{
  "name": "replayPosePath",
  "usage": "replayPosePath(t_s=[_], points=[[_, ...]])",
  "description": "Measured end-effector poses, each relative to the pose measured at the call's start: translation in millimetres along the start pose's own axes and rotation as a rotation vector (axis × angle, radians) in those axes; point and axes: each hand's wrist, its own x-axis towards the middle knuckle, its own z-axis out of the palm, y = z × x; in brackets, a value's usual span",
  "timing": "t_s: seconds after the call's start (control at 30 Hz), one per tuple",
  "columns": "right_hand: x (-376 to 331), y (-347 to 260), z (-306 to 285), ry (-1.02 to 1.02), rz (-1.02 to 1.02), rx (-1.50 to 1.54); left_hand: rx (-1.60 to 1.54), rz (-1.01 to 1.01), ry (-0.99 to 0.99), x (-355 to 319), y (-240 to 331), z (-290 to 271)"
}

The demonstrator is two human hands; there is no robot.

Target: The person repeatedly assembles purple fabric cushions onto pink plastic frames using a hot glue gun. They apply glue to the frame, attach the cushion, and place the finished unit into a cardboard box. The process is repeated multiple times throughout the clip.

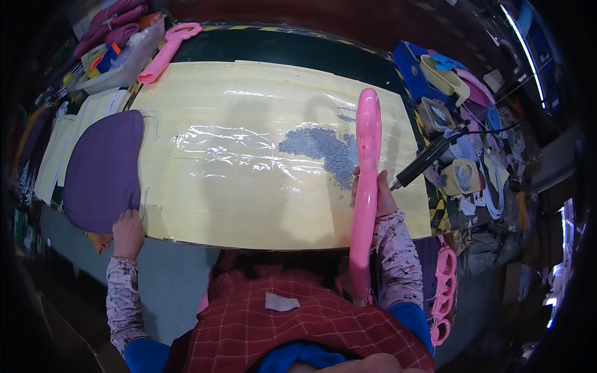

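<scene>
My right hand (384, 194) is closed around a long, glossy pink plastic part (368, 155), held lengthwise over the right side of the table with its lower end past the front edge. The part hides some of my fingers. At the far left lies a purple rounded cushion-like panel (102, 168), and my left hand (128, 234) grips its lower right edge, fingers curled in. A loose heap of small grey metal pieces, apparently screws (320, 148), is spread just left of the pink part. Beside my right hand rests a black powered screwdriver (429, 156), its tip toward my hand.
The yellow table top (236, 205) is covered with transparent film. At the back left are a pink handle-shaped part (168, 53) and a white bin (134, 65). On the right stand a blue crate (413, 68) and small tubs (461, 177). Pink frames (443, 292) hang below.
</scene>
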Motion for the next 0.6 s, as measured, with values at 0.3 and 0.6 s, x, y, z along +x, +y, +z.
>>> replayPosePath(t_s=[0.3,0.6], points=[[13.0,-19.5,-44.0,-0.193,0.034,-0.891,-0.738,-0.023,0.647,28.1,63.6,-104.4],[-49.4,-4.9,-1.8,0.127,0.129,-0.673,-0.869,0.761,0.627,11.4,218.5,-131.1]])
